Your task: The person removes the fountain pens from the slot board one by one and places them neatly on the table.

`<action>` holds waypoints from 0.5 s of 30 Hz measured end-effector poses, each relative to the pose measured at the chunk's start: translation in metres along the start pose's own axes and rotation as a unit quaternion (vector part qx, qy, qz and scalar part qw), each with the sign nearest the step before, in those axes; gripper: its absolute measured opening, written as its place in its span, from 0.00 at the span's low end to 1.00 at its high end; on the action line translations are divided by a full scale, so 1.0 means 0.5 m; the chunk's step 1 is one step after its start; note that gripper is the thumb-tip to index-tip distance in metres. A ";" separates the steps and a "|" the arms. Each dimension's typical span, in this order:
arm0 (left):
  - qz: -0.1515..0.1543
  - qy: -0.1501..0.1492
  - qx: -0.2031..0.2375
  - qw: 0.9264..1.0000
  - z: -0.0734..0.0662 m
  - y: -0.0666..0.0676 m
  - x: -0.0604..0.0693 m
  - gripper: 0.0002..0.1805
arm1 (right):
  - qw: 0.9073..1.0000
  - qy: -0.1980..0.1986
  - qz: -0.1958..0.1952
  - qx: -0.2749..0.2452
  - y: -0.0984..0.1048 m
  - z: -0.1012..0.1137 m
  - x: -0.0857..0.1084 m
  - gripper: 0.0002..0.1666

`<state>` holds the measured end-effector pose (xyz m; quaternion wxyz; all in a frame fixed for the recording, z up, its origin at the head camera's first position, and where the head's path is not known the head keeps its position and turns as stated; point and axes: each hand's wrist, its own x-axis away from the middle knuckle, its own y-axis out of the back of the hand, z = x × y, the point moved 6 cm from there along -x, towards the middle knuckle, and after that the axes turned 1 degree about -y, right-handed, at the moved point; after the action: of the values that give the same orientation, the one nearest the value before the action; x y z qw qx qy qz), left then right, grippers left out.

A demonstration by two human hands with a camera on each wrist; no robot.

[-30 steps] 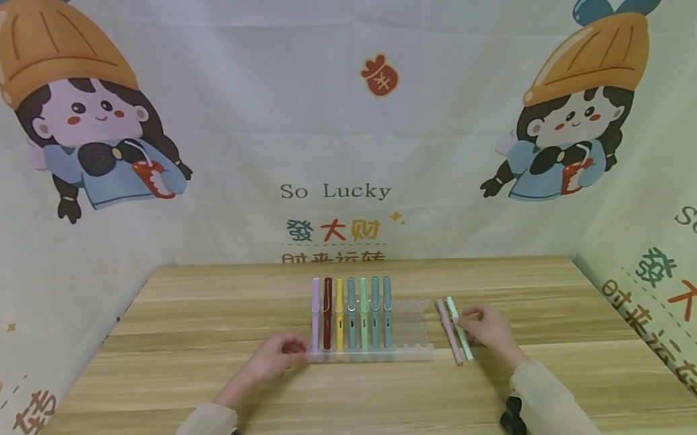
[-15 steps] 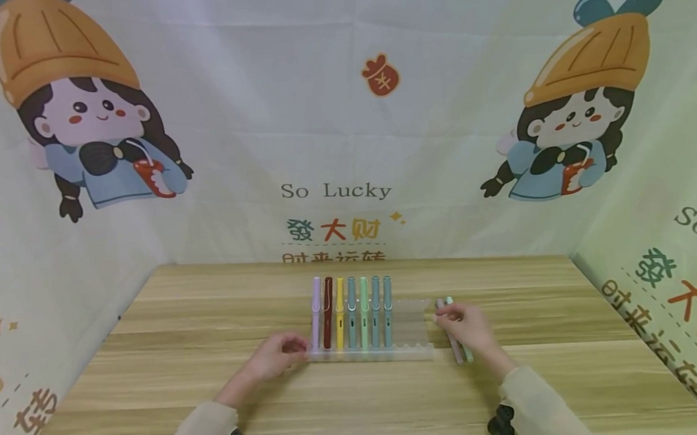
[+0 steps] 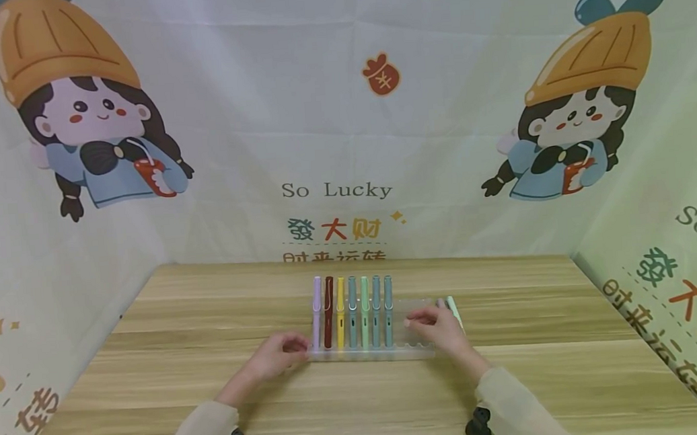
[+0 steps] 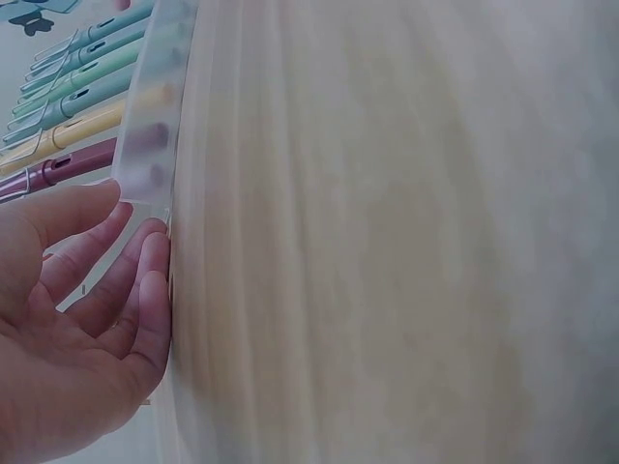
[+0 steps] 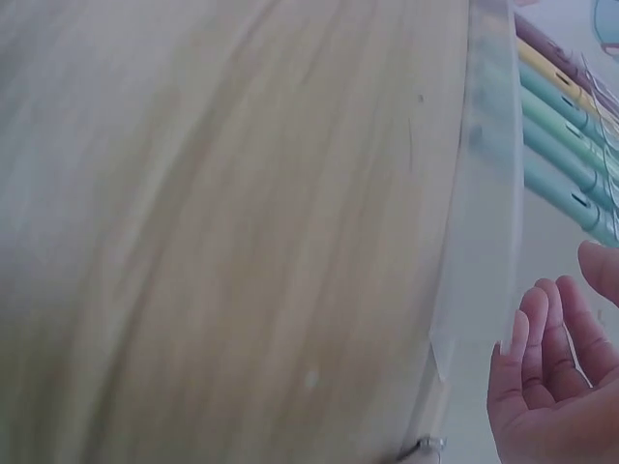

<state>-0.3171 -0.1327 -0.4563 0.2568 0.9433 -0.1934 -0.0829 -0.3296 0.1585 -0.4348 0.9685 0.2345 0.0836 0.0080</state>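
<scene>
On the backdrop [image 3: 237, 185], lettering [image 3: 337, 191] shows only in head view; left hand [image 3: 276, 355] pinches the rack [image 3: 373, 354], right hand [image 3: 444, 332] relaxed, empty.

"What do we see on the white cloth [image 3: 242, 83]?"

"We see two cartoon kids [image 3: 121, 173] in orange hats [image 3: 66, 48], a red bag [image 3: 382, 75] between them and the words "So Lucky" [image 3: 337, 190]."

"Below, we see a wooden table [image 3: 362, 419]."
</scene>
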 end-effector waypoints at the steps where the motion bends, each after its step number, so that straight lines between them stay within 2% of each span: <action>1: 0.000 0.000 -0.001 1.000 0.000 0.000 0.000 0.10 | 1.000 0.001 0.002 0.001 -0.004 0.000 -0.001 0.08; 8: 0.002 -0.005 -0.003 1.000 -0.001 0.000 -0.003 0.10 | 0.999 0.034 0.006 0.040 -0.023 0.014 -0.003 0.10; 15: 0.002 -0.009 -0.004 1.000 0.000 0.001 -0.004 0.09 | 0.999 0.008 0.045 -0.017 -0.045 0.011 -0.001 0.14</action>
<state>-0.3190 -0.1322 -0.4560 0.2593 0.9409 -0.1973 -0.0920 -0.3299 0.1360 -0.4402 0.9703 0.2213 0.0810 0.0552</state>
